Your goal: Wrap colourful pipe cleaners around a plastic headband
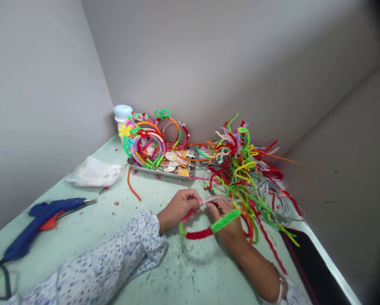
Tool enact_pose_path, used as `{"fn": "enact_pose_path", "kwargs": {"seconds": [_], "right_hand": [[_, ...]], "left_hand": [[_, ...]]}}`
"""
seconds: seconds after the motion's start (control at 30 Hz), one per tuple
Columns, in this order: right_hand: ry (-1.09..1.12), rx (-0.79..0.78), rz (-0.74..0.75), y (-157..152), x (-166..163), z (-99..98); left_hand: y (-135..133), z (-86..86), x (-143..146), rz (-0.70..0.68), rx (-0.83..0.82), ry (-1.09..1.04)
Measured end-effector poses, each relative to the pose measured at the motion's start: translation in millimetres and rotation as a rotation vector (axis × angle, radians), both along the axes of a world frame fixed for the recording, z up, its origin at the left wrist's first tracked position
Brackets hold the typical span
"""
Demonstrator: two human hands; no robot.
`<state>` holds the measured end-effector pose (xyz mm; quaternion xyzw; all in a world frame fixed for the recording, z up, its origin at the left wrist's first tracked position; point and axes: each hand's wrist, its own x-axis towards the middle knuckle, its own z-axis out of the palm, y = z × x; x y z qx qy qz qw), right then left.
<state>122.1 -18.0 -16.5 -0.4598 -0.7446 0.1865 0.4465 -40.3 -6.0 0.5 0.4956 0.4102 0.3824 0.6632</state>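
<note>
My left hand [179, 207] and my right hand [227, 224] are both closed on a curved headband [209, 231] that is partly wrapped in red, green and pink pipe cleaners. Its bare grey part [220, 198] arches between my fingers. The left hand pinches the pink end, and the right grips the band near the green wrap. Both hands rest on the pale green table [114, 237], just in front of a loose pile of coloured pipe cleaners [240, 156].
A metal tray [160, 171] holds finished pipe-cleaner headbands [148, 135] and shell-like pieces. A blue glue gun [40, 218] lies at the left with a clear plastic bag [95, 171] behind it. A white jar [122, 113] stands in the corner. Grey bare bands [275, 195] and a dark object [307, 262] lie right.
</note>
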Motion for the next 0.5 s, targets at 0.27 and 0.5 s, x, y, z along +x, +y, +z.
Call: {"fn": "enact_pose_path", "kwargs": {"seconds": [0.27, 0.5], "right_hand": [[0.03, -0.062, 0.059, -2.6, 5.6, -4.6], [0.032, -0.041, 0.019, -0.9, 1.2, -0.1]], "left_hand": [[9.0, -5.3, -7.2, -0.102, -0.056, -0.073], [4.8, -1.3, -4.2, -0.07, -0.031, -0.042]]}}
